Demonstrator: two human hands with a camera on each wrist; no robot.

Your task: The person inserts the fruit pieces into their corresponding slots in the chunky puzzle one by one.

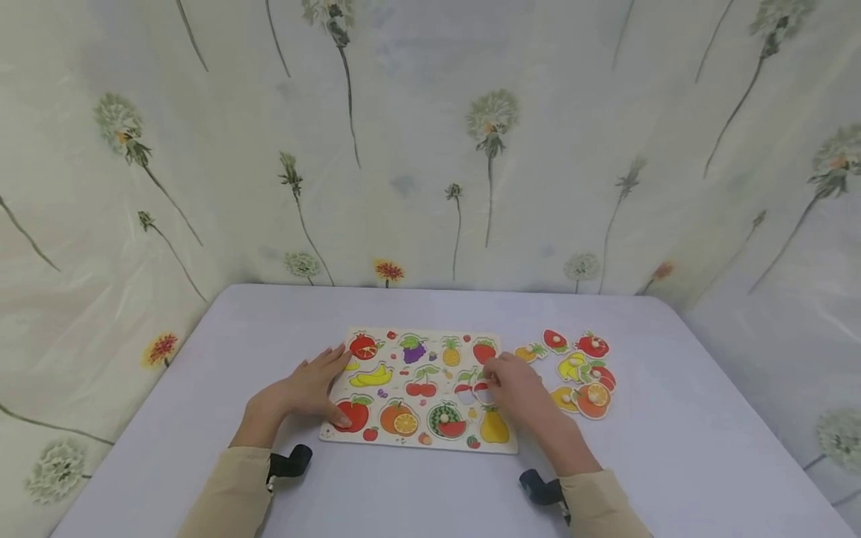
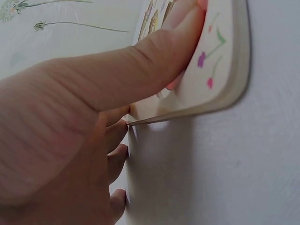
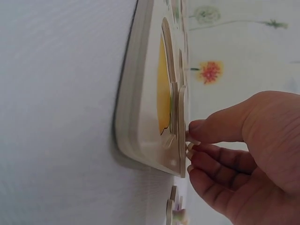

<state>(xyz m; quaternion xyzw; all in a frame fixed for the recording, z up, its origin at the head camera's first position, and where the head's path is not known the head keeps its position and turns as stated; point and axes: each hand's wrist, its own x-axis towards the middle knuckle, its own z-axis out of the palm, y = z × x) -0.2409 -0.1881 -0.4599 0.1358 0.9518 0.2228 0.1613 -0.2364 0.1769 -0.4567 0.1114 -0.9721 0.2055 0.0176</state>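
Note:
A wooden fruit puzzle board lies on the table. My left hand rests at its left side, with the thumb on the board's face near the front corner. The other left fingers reach along the side edge, as the left wrist view shows. Over the board's right part, my right hand pinches a thin puzzle piece by its knob, between thumb and fingertips. That piece stands close over the printed shapes beside the yellow pear, its picture partly hidden by the fingers. A knobbed watermelon piece sits on the board.
Loose knobbed pieces are gathered right of the board, among them an orange, a banana, a strawberry and a pomegranate. Some overlap. Behind the white table hangs a dandelion-patterned curtain.

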